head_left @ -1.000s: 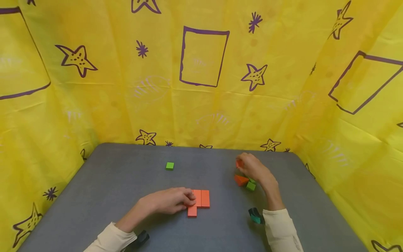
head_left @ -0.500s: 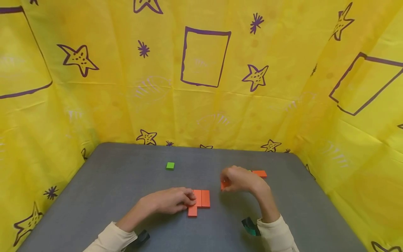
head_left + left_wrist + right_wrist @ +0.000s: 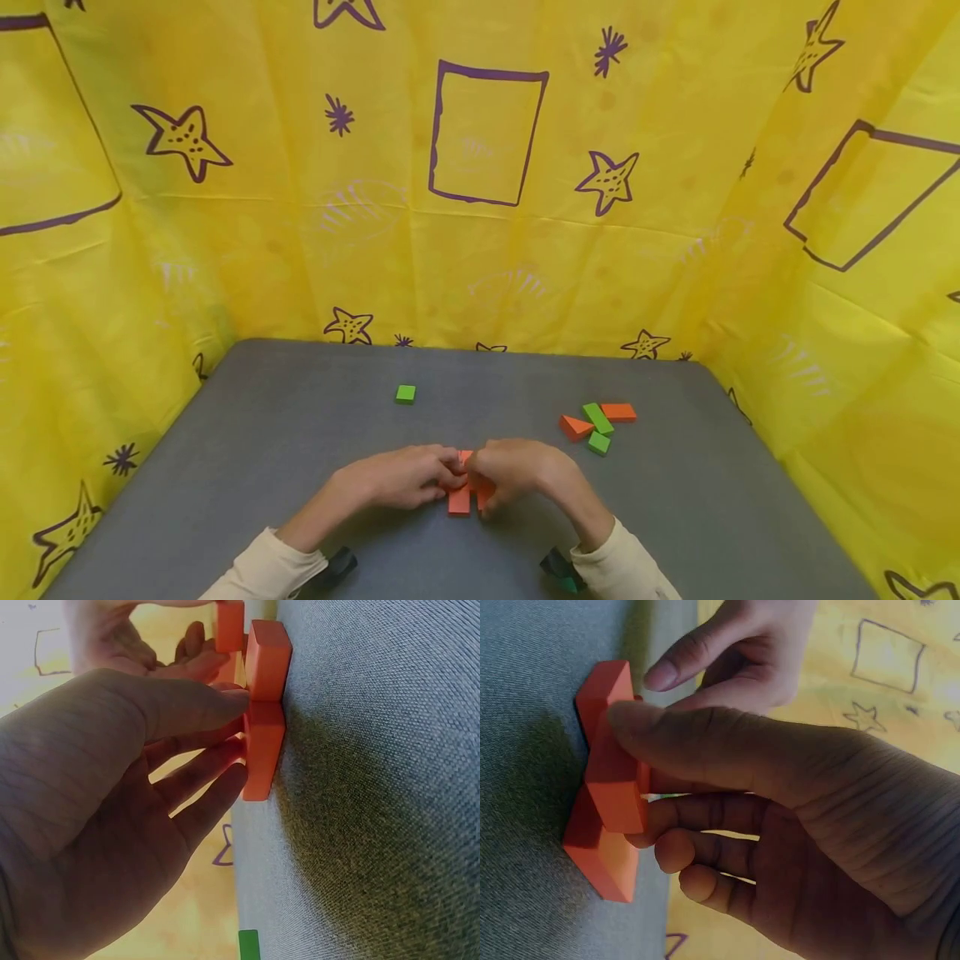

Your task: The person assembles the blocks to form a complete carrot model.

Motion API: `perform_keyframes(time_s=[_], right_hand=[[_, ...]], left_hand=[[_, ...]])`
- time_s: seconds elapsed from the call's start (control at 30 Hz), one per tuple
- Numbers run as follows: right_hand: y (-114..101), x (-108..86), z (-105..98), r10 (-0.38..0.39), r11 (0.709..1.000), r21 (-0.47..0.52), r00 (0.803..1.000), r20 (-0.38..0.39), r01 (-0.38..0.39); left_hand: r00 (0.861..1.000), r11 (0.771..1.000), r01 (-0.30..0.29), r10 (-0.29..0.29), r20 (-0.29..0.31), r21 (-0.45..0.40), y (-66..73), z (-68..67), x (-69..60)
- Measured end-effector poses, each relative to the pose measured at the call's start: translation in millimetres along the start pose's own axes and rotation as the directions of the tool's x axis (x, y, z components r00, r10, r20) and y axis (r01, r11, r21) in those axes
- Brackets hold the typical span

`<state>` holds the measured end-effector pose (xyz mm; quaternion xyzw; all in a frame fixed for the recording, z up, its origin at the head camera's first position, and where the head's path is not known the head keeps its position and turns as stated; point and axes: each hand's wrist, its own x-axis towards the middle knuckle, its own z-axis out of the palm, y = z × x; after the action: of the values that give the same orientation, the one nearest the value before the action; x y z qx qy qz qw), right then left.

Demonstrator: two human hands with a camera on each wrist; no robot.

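Note:
My left hand (image 3: 401, 477) rests its fingertips on the orange blocks (image 3: 459, 502) lying together at mid-table. Its fingers look relaxed in the left wrist view, lightly touching the top edge of one orange block (image 3: 264, 750). From the other side, my right hand (image 3: 517, 471) pinches another orange block (image 3: 615, 780) between thumb and fingers. In the right wrist view this block sits over or against a lower orange block (image 3: 600, 859); whether it bears on it I cannot tell. Both hands hide much of the group in the head view.
Right of the hands lie an orange triangular block (image 3: 575, 427), a green oblong block (image 3: 597, 418), a small green block (image 3: 599, 443) and an orange oblong block (image 3: 618, 412). A lone green block (image 3: 406, 394) is farther back. Yellow cloth (image 3: 480, 275) surrounds the grey table (image 3: 300, 400).
My right hand has brought an orange block from the pile at the right over to the group by my left hand. The left hand has stayed in place.

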<state>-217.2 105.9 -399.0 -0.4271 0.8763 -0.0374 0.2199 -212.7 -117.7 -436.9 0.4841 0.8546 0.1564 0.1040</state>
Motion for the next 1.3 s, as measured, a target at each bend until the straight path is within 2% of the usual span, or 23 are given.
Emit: perform_keyframes(time_s=[0.23,0.43,0.73,0.93,1.1,1.3], right_hand=[[-1,7.0,5,-0.001,1.0,0.007,1.0,0.018,0.0],[-2,12.4,9,0.035,0.999,-0.03,0.999,0.007,-0.035],[-2,11.3,8,0.088,0.995,-0.052,0.996,-0.012,-0.089],[-3,10.0,8,0.105,0.992,-0.065,0.994,-0.021,-0.106],[-2,9.6,9,0.111,0.993,-0.035,0.994,-0.017,-0.111],[5,1.6,-1,0.095,0.992,0.08,0.995,-0.019,-0.094]], left_hand=[[1.0,1.0,0.025,-0.025,0.006,-0.009,1.6,0.1,-0.4],[1.0,1.0,0.002,-0.002,0.001,0.003,-0.2,0.3,-1.4],[1.0,0.999,0.03,-0.03,0.008,-0.021,-0.7,3.2,0.4],[1.0,1.0,0.012,-0.012,0.003,-0.011,-0.4,3.2,0.6],[1.0,1.0,-0.007,0.007,-0.005,-0.003,0.0,3.1,0.5],[1.0,1.0,0.009,-0.009,0.006,-0.009,-0.1,2.0,0.3]])
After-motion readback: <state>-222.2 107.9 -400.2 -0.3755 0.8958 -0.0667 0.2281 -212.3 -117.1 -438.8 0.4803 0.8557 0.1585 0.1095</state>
